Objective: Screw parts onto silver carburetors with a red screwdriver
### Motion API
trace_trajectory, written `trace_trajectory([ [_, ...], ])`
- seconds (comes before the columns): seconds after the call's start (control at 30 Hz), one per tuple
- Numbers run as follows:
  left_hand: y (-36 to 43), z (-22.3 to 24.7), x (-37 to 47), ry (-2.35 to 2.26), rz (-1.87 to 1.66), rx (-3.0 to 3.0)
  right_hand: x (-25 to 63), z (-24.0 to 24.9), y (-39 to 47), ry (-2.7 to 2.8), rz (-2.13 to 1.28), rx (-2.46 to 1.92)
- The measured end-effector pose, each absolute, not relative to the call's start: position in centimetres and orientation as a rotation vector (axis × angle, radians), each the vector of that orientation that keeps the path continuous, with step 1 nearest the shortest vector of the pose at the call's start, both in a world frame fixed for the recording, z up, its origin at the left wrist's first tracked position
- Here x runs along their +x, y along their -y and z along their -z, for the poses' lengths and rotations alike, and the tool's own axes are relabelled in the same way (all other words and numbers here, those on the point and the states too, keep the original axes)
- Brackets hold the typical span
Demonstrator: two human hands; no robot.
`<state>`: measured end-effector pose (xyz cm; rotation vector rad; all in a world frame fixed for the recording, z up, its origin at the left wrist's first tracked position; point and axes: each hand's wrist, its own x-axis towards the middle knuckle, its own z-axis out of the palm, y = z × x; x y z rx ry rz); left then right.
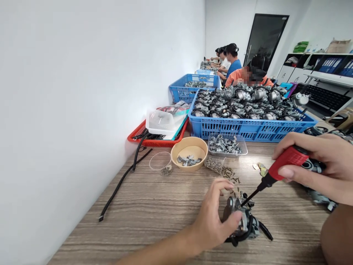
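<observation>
On the wooden table stands a metal carburetor (248, 224) with black hoses. My left hand (213, 217) is wrapped round its left side, the thumb in front and the fingers behind. My right hand (322, 165) grips a red and black screwdriver (288, 162) above and to the right. Its dark shaft slants down to the left, and the tip meets the top of the carburetor. Brass screws (228, 172) lie spilled from a clear cup (215, 165) just behind. A few flat yellowish metal discs (263, 171) rest left of the right hand.
Behind are a blue crate (248, 129) heaped with carburetors, a clear tray (227, 151) of metal parts, a beige bowl (190, 167) and a red basket (157, 142). A black hose (116, 193) lies at left by the wall. More carburetors (320, 198) sit at right. Several people sit beyond.
</observation>
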<state>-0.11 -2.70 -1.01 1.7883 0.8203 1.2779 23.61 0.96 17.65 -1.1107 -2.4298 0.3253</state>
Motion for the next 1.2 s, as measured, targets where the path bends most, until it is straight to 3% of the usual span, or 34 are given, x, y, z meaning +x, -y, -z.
trace_trajectory([
  [0.1,1.8,-1.5,-0.5,-0.884,-1.388,1.770,23.5,-17.4,-0.8,2.438,-0.370,-1.125],
  [0.27,-0.4,-10.9,0.2,-0.805,-1.441,1.684,23.3,-17.4,-0.1,2.424,-0.400,-1.039],
  [0.43,-0.9,-16.6,2.6,-0.710,-1.155,1.538,23.1,-17.3,0.2,2.416,-0.413,-1.082],
  [0.57,-0.7,-15.5,4.2,-0.701,-1.064,1.459,22.5,-16.8,0.6,2.368,-0.379,-1.075],
  [0.73,-0.4,-13.7,4.2,-0.711,-1.164,1.366,23.0,-17.3,1.3,2.376,-0.476,-1.022],
  [0.9,0.5,-13.5,3.1,-0.687,-1.219,1.430,25.2,-16.7,2.0,2.213,-0.367,-1.192],
  [1.2,1.4,-10.8,2.9,-0.586,-1.345,1.338,20.3,-0.8,9.4,1.991,-0.732,-1.490],
])
